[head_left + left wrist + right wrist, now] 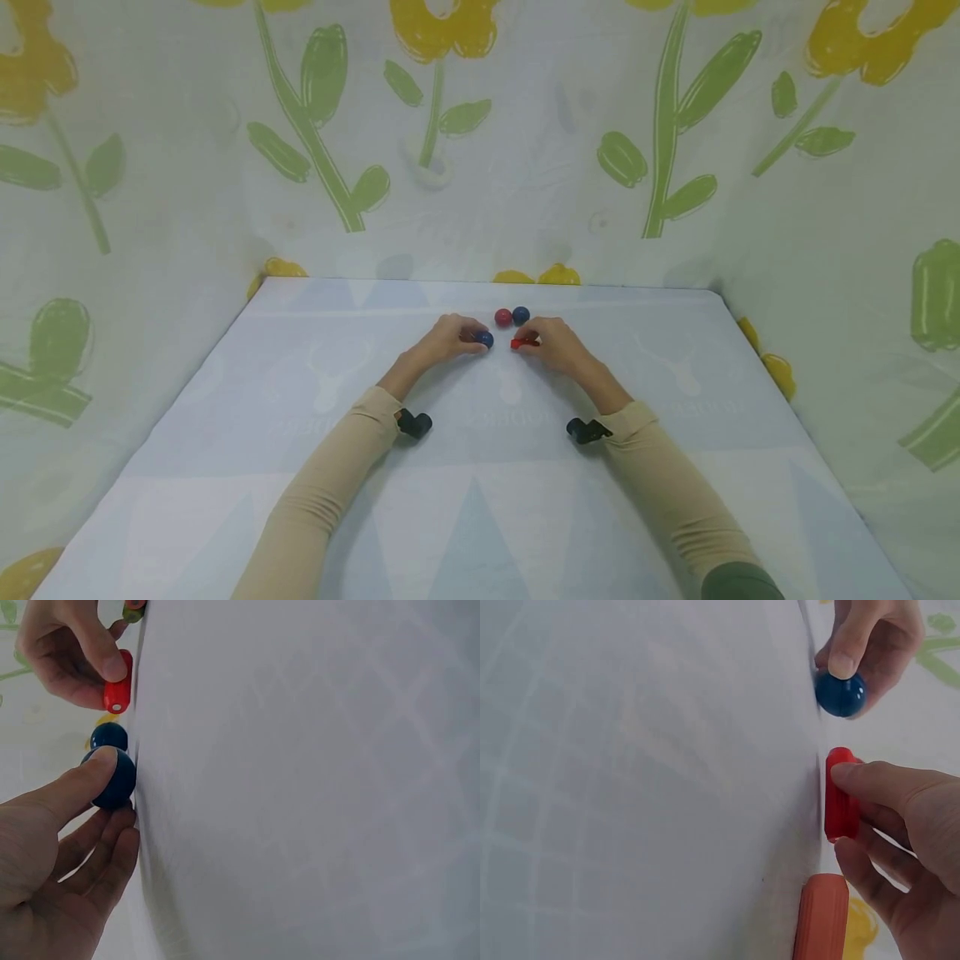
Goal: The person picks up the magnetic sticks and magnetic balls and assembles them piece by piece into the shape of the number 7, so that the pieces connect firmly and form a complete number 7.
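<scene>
My left hand pinches a glossy dark blue ball between thumb and fingers, low at the tabletop. Facing it, my right hand grips a short red bar with rounded edges, its thumb laid over the near side. A pale spot marks one end of the bar in the left wrist view. Just beyond both hands, a red ball and a second blue ball sit side by side on the table. A small gap separates the held ball from the bar.
The white and pale blue cloth covers the table. In the right wrist view, a ribbed orange cylinder lies near my right hand. A flower-patterned curtain rises behind the table's far edge and along both sides.
</scene>
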A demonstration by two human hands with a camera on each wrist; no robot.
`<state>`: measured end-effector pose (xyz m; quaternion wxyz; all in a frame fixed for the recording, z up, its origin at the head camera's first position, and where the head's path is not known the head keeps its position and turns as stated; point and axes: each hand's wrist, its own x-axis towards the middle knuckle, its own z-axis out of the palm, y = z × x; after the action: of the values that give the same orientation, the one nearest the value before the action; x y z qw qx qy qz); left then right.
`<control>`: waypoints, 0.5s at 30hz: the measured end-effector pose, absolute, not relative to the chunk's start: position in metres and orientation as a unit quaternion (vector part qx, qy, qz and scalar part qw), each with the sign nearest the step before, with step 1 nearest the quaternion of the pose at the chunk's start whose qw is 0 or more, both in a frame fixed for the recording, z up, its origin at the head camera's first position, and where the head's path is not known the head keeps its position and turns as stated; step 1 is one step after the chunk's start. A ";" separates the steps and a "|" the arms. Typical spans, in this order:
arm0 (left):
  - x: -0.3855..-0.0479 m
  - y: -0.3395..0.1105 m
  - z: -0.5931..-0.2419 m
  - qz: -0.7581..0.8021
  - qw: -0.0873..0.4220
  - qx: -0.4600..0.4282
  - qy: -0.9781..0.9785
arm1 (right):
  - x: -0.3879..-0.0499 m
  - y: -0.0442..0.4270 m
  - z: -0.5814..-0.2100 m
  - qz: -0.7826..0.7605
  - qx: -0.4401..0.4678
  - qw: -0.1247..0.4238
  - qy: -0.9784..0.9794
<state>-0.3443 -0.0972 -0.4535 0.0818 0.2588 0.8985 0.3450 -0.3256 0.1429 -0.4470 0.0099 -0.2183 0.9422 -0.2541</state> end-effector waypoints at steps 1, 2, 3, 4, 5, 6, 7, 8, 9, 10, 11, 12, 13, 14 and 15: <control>-0.345 -0.097 -0.453 0.344 0.080 0.261 0.899 | -0.326 0.142 -0.447 -0.253 -0.216 0.011 0.943; -0.345 -0.097 -0.453 0.343 0.079 0.262 0.899 | -0.326 0.141 -0.448 -0.253 -0.215 0.012 0.943; -0.345 -0.097 -0.453 0.342 0.078 0.264 0.899 | -0.326 0.141 -0.448 -0.253 -0.213 0.013 0.944; -0.345 -0.097 -0.453 0.341 0.077 0.265 0.899 | -0.326 0.140 -0.449 -0.253 -0.211 0.015 0.944; -0.345 -0.097 -0.453 0.341 0.077 0.265 0.899 | -0.326 0.139 -0.449 -0.253 -0.210 0.015 0.944; -0.346 -0.097 -0.453 0.341 0.077 0.266 0.898 | -0.326 0.139 -0.450 -0.253 -0.209 0.016 0.945; -0.346 -0.097 -0.454 0.341 0.077 0.266 0.898 | -0.327 0.138 -0.450 -0.253 -0.208 0.017 0.945; -0.345 -0.097 -0.454 0.341 0.078 0.265 0.899 | -0.327 0.138 -0.450 -0.254 -0.209 0.017 0.944; -0.345 -0.097 -0.454 0.341 0.078 0.264 0.899 | -0.327 0.137 -0.450 -0.254 -0.209 0.016 0.944; -0.345 -0.097 -0.454 0.341 0.079 0.263 0.899 | -0.327 0.137 -0.449 -0.254 -0.210 0.017 0.944; -0.345 -0.096 -0.454 0.341 0.079 0.261 0.900 | -0.327 0.136 -0.449 -0.255 -0.210 0.017 0.944; -0.345 -0.096 -0.454 0.341 0.079 0.260 0.900 | -0.328 0.136 -0.448 -0.257 -0.211 0.017 0.943; -0.344 -0.096 -0.454 0.340 0.079 0.259 0.901 | -0.328 0.135 -0.448 -0.259 -0.211 0.017 0.943; -0.344 -0.096 -0.454 0.339 0.079 0.257 0.901 | -0.328 0.135 -0.447 -0.260 -0.210 0.017 0.942; -0.344 -0.096 -0.454 0.339 0.079 0.256 0.902 | -0.329 0.134 -0.447 -0.262 -0.209 0.017 0.942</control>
<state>-0.3439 -0.0961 -0.4535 0.0786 0.2562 0.9019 0.3389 -0.3285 0.1344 -0.4472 0.0172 -0.2091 0.9420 -0.2620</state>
